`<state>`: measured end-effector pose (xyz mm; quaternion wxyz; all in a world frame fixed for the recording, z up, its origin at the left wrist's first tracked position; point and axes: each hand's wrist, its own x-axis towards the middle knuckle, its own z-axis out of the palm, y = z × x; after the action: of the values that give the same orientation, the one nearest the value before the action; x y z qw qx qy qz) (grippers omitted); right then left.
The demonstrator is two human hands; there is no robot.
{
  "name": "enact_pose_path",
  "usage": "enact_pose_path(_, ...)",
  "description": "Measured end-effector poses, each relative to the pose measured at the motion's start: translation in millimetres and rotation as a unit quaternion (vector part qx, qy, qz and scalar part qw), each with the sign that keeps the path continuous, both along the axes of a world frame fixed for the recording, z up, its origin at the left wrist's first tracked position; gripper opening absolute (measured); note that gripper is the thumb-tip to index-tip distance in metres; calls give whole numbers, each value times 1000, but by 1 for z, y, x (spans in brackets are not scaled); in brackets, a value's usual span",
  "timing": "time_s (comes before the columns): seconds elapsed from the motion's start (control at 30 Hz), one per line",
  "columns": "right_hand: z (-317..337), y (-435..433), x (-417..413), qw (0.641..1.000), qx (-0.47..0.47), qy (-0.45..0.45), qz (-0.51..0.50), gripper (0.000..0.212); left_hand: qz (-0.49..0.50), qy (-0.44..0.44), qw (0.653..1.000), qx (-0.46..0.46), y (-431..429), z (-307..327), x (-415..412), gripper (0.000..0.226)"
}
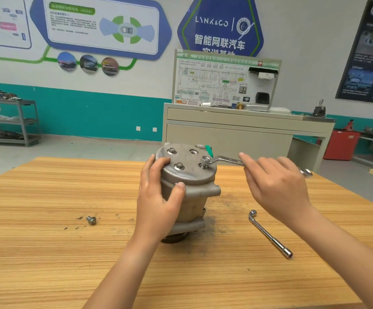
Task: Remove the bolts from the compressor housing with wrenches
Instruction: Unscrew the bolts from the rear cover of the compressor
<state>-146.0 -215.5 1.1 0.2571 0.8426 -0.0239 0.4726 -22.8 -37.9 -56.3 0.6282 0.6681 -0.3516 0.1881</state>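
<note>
The grey metal compressor housing (194, 188) stands upright in the middle of the wooden table (47, 253). My left hand (158, 197) grips its left side and top rim. A ring wrench (223, 160) sits on a raised bolt (204, 163) at the right of the top face. My right hand (277, 188) lies over the wrench handle with fingers nearly straight; the far wrench end pokes out behind it. Two more bolts (178, 166) remain seated in the top face. One loose bolt (91, 219) lies on the table to the left.
An L-shaped socket wrench (270, 235) lies on the table right of the housing. Dark grime marks the table around the base. Beyond the table stand a beige training cabinet (236, 132), a grey shelf cart (9, 121) at left and a red box (340, 144) at right.
</note>
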Motion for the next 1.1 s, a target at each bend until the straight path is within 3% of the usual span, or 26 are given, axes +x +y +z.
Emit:
enact_pose_path(0.13, 9, -23, 43, 998, 25, -36, 53, 21, -11, -3, 1000, 19, -2, 1, 3, 40)
enact_pose_path(0.3, 39, -21, 94, 992, 3, 20, 124, 19, 0, -4, 999, 35, -5, 3, 0, 39)
enact_pose_path(0.43, 45, -14, 105, 992, -33, 28, 115, 10, 13, -10, 1000, 24, -7, 2, -3, 42)
enact_pose_path(0.5, 51, -17, 95, 995, 68, -16, 77, 11, 10, -5, 1000, 14, -7, 0, -4, 43)
enact_pose_path(0.57, 57, -25, 75, 976, 211, -56, 21, 26, 10, 1, 1000, 5, -7, -1, -6, 45)
enact_pose_path(0.67, 57, -22, 36, 950, 309, 2, 39, 27, 23, 3, 1000, -6, -9, -3, -7, 45)
enact_pose_path(0.83, 31, 18, -13, 961, 174, 185, -113, 17, 33, 4, 999, -13, -10, -3, -12, 47)
enact_pose_path(1.1, 35, 53, -11, 952, 41, 226, -204, 55, 39, 7, 999, -4, -13, -2, -11, 62)
